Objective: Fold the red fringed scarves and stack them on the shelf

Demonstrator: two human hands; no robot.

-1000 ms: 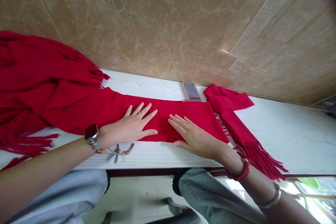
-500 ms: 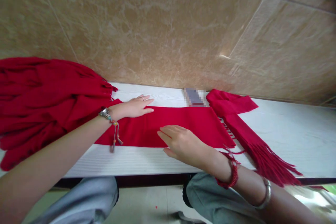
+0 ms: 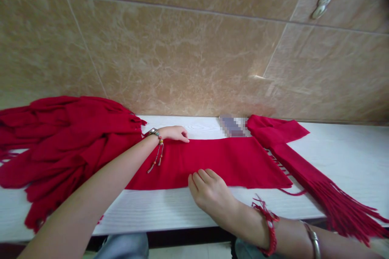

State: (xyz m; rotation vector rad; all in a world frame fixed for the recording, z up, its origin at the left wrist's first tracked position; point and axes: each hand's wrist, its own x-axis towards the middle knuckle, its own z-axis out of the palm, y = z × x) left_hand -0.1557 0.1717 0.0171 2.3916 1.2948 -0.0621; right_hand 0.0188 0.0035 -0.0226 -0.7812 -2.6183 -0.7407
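A red scarf (image 3: 225,162) lies spread flat along the white tabletop, its fringed end to the right. My left hand (image 3: 174,132) is closed at the far edge of this scarf, thumb and fingers pinching it. At the near edge, my right hand (image 3: 209,194) is closed too, fingers curled onto the cloth; its fingertips are partly hidden. A large heap of red cloth (image 3: 75,137) rests to the left, joining up with the flat length or lying over it; I cannot tell which. Another red scarf (image 3: 291,166), folded and fringed, lies to the right.
A blurred-out flat rectangular object (image 3: 233,125) lies by the wall between the two scarves. Brown marbled tiles (image 3: 182,56) rise behind the white table (image 3: 158,210). A metal handle (image 3: 321,6) is at upper right. My knees are below the front edge.
Both hands have gone from stretched fingers to closed ones at the scarf's edges. The left hand has shifted right along the far edge. The view has tilted up.
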